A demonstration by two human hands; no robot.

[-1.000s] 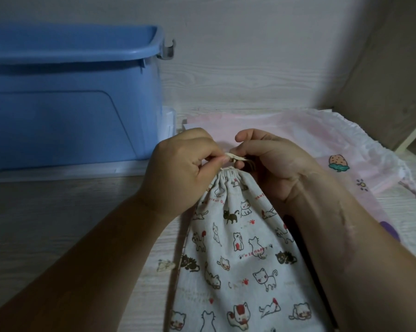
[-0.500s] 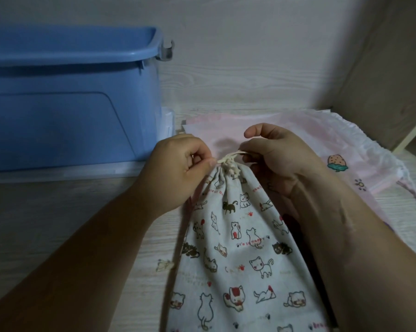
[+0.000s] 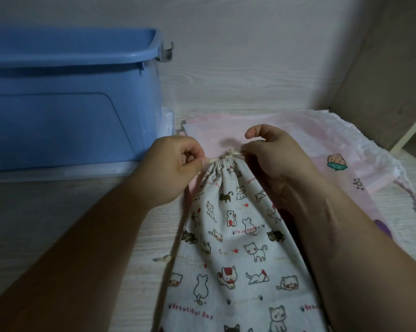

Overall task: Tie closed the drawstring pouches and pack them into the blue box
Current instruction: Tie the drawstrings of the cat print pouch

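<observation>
- Your left hand [image 3: 175, 168] and right hand [image 3: 274, 159] have drawn slightly apart since half a second ago. The cream cord [image 3: 228, 156], which then looped loosely between them, now runs straight across the pouch neck.
- On the pale wooden table [image 3: 58, 212], the blue box [image 3: 70, 104] stands open-topped at far left against the wall, behind and left of your hands.
- Between your forearms, the cat-print pouch [image 3: 238, 248] lies flat on the table. Its neck is gathered tight and points away from you.
- Beyond it and to its right lie the pink pouches [image 3: 310, 144], stacked flat. One shows a strawberry print [image 3: 336, 161], and a pale drawstring trails off near the right edge.
- Your left hand is curled, thumb and forefinger pinching the cord's left end just beside the gathered neck.
- Your right hand pinches the cord's right end, while its index finger hooks upward, clear of the cord.
- At the neck, midway between your hands, the cord bunches into a small knot touching the gathers.
</observation>
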